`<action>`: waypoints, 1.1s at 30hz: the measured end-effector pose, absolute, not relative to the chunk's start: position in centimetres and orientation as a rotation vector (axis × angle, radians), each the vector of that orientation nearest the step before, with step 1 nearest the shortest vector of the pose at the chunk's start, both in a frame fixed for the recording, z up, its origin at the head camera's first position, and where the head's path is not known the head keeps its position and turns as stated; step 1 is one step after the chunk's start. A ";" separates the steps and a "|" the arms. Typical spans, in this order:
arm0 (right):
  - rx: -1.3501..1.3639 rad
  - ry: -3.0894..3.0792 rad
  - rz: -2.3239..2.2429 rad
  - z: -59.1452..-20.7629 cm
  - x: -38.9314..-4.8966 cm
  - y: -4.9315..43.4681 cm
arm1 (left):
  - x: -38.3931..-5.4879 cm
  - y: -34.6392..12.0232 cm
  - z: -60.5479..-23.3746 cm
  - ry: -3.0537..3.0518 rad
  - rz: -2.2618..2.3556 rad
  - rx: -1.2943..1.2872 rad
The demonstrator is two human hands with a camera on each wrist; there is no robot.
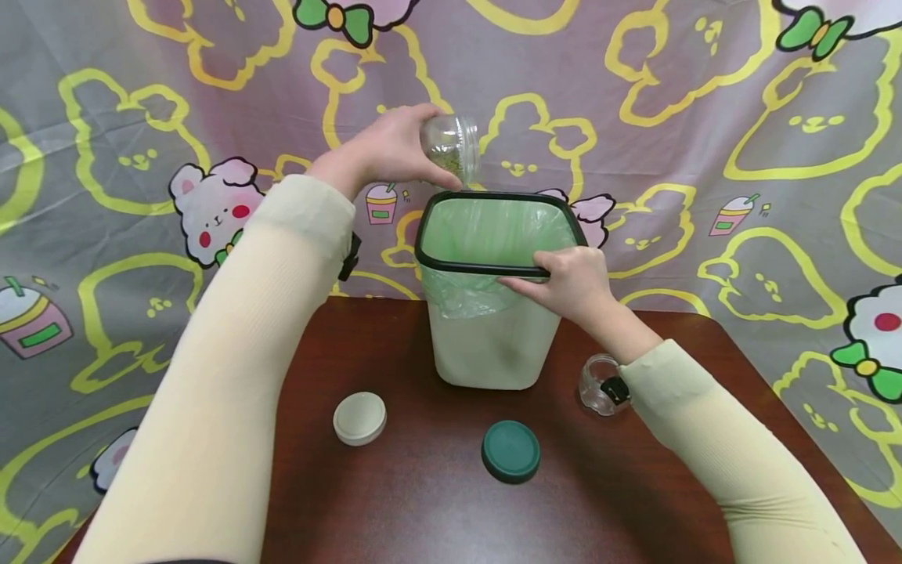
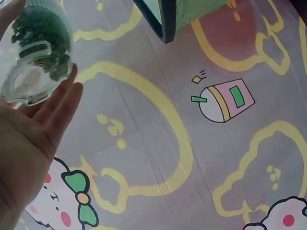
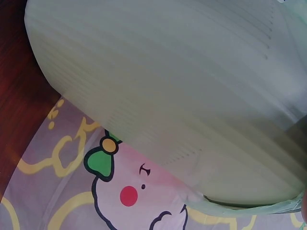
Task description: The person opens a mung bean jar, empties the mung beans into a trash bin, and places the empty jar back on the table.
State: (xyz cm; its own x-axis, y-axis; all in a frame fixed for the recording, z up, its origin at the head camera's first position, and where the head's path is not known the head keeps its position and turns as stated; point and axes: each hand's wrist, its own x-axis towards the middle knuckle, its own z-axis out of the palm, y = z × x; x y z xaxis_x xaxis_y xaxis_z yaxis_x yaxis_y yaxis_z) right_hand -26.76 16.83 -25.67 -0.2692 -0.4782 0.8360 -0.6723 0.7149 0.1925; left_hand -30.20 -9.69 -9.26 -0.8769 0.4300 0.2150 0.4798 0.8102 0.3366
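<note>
Left hand grips 1 tilted jar, right hand grips 1 bin: apparently an emptying step, calling for further tilt.

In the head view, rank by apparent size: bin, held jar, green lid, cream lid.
1. Bin
2. Held jar and green lid: too alike to rank; jar partly covered
3. Cream lid, slightly smaller

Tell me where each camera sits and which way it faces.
Head: on the head, looking forward and down at the bin and table; both sleeves, left grip and right grip show.
Left wrist: worn there, facing the jar and patterned cloth; left grip shows.
Right wrist: worn there, facing the bin's side; perhaps a fingertip at right edge.
Shared: head and left wrist show the jar.
</note>
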 end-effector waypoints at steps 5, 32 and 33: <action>0.885 -1.925 0.246 -25.6 -26.8 16.8 | -30.1 -9.5 -9.0 -2.958 -0.538 -0.780; 0.877 -1.930 0.237 -25.7 -26.8 16.7 | -30.0 -9.0 -8.7 -2.893 -0.513 -0.768; 0.877 -1.931 0.237 -25.7 -26.8 16.7 | -30.0 -9.0 -8.7 -2.914 -0.520 -0.773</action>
